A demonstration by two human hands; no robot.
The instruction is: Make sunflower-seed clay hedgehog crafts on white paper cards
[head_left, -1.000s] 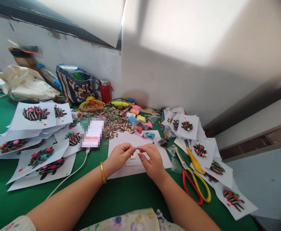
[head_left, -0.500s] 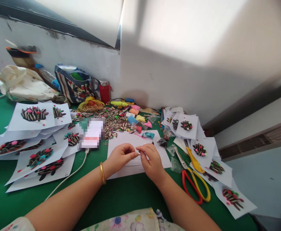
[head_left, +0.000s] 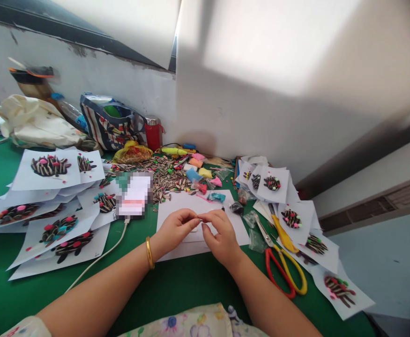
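Note:
Fingertip to fingertip, my left hand [head_left: 176, 231] and my right hand [head_left: 221, 235] meet above white sheets of paper [head_left: 180, 202]. Thumb and forefinger of the left hand are pinched together. The right hand's fingers close on the same spot, around something tiny and dark that is too small to name. Beyond the hands, a turquoise packet [head_left: 216, 197] rests on the paper's far part. A small bag with a black lump [head_left: 237, 208] lies at the paper's right edge.
Sunflower seeds [head_left: 166, 175] are heaped behind the paper, near coloured clay packets [head_left: 193, 175]. Scissors [head_left: 285, 267] lie to the right. Paper cards with seed figures are stacked left [head_left: 64, 182] and right [head_left: 282, 185]. A phone [head_left: 134, 196] with a cable lies left.
My fingertips drew slightly apart half a second ago and now meet again. The right thumb has moved a little away from its forefinger. Surrounding things stay where they were.

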